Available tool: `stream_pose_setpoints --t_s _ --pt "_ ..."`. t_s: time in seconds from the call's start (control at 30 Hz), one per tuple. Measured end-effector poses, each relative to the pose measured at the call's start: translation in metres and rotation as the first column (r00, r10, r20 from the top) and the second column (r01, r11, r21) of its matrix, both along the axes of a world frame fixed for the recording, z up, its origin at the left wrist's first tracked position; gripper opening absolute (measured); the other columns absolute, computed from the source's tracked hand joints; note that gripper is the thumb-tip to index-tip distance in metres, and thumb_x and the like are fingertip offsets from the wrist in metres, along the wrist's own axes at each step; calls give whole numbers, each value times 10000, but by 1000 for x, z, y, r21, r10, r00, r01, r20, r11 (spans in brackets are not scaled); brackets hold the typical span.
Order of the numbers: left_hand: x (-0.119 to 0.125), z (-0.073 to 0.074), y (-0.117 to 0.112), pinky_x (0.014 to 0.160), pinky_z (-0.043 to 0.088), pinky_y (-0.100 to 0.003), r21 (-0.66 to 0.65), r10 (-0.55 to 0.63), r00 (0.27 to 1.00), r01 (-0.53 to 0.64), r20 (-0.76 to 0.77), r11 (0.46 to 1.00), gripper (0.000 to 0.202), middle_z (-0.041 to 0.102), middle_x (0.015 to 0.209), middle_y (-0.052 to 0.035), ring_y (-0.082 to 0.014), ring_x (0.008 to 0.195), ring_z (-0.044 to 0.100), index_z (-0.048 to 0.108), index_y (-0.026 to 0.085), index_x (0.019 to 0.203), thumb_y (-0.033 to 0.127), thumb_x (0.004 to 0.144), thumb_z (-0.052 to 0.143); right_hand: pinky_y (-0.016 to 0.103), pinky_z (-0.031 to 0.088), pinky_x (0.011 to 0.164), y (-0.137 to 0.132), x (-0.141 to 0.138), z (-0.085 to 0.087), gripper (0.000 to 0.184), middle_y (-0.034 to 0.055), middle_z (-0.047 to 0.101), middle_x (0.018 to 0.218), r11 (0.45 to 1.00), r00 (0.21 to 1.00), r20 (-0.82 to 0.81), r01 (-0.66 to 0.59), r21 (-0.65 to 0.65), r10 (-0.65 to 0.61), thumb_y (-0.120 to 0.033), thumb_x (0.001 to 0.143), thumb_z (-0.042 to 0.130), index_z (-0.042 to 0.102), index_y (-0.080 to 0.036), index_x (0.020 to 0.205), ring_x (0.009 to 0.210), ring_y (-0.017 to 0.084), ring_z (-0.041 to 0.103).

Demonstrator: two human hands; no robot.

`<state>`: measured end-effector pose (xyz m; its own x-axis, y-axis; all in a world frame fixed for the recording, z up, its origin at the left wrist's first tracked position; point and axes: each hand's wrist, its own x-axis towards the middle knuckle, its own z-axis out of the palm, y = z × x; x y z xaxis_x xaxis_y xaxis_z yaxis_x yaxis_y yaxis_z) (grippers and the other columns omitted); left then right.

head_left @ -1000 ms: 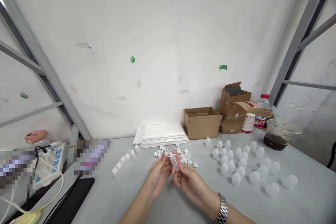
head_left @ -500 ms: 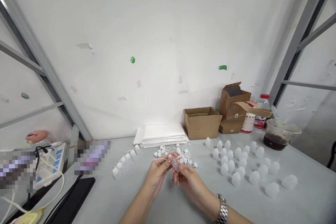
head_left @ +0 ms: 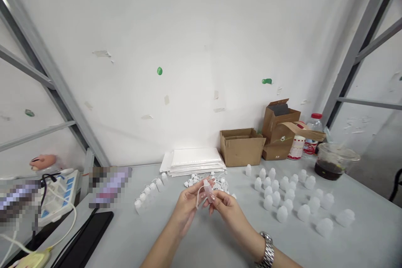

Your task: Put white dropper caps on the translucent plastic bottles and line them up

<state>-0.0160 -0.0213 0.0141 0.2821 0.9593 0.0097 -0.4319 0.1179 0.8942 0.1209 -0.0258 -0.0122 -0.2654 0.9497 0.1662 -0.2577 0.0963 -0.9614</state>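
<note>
Wall of scuffed white (head_left: 188, 50) backs a gray desk (head_left: 125, 234), where a cardboard box (head_left: 241, 153) and a stack of flat white packets (head_left: 194, 162) stand along the far edge. Toward the right edge, a loose group of frosted pieces (head_left: 282, 214) spreads across the surface; toward the left, a slanting row of white-topped bottles (head_left: 150, 190) points at the near left corner.

Midway between the side edges, a person's left hand (head_left: 188, 205) and right hand (head_left: 224, 206) meet above the desk, just on the near side of a heap of small white parts (head_left: 223, 184). Between them is one small frosted bottle (head_left: 209, 192), raised off the surface and in contact with both hands, neither clearly nearer. Its long axis runs steeply, tipped a little toward the left and the far edge. Right-hand fingers close narrowly on the lower part; left-hand fingers curl around the upper part, partly behind it, their exact contact hard to make out.

The bottle looks cloudy and pale, its body half covered by fingers. A whiter tip (head_left: 206, 182) crowns it, and a thin white strand (head_left: 198, 197) loops down beside the left thumb.
</note>
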Motion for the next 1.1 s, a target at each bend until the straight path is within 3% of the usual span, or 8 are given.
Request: stream_pose_setpoints --t_s 0.07,0.23,0.37,0.47,0.63,0.73,0.93,1.1 --pt "-1 3 -2 945 348 -380 5 -43 999 43 5 999 477 584 1185 -113 -288 1138 466 626 198 1069 250 606 728 267 401 634 0 0 -1 338 23 603 677 1000 999 -31 -22 -1 21 -484 751 561 640 -158 707 605 136 507" --pt "-9 1 0 884 394 -351 -33 -166 983 168 73 985 519 572 1196 -133 -290 1138 466 588 178 1121 267 625 710 271 397 626 -2 -1 1 366 26 606 667 996 995 -55 -88 -3 88 -506 750 550 643 -155 702 599 136 503" --pt "-15 -3 4 722 454 -328 1 -225 973 225 53 974 647 546 1218 -162 -334 1141 451 556 173 1156 391 572 731 275 391 606 -5 -5 1 371 22 621 632 992 992 -39 -118 -37 116 -523 728 564 626 -160 687 561 134 505" --pt "-13 -2 4 670 461 -332 -2 -175 984 176 28 984 598 577 1172 -176 -344 1121 464 590 154 1111 492 623 656 281 392 596 -7 -7 1 381 14 616 586 995 997 11 -73 -62 74 -540 690 592 610 -160 666 523 131 498" --pt "-8 0 4 760 447 -336 -64 -82 996 81 -19 995 440 630 1089 -172 -297 1088 507 633 112 1032 443 760 535 291 402 597 -7 -7 7 396 11 607 567 998 998 46 -31 -53 33 -559 684 580 600 -166 633 513 135 494" --pt "-6 -3 4 759 450 -343 -74 -71 996 68 -45 995 381 627 1093 -174 -297 1036 547 653 106 982 394 747 573 291 405 581 -6 -6 8 410 10 596 556 999 998 60 -16 -47 19 -574 669 582 590 -169 607 509 137 490" --pt "-2 -8 5 930 377 -366 -76 -79 997 80 15 994 348 630 1096 -165 -282 1119 500 668 115 958 340 693 651 273 408 562 -8 -9 4 441 7 572 533 996 993 90 75 -49 -70 -599 640 587 588 -161 584 524 139 490" --pt "0 -7 5 983 333 -374 -59 -55 998 52 -42 997 321 626 1105 -162 -279 1127 495 682 111 929 322 689 658 270 413 565 -10 -11 -1 445 22 596 558 984 979 121 170 -60 -162 -590 650 577 605 -146 643 544 150 502"
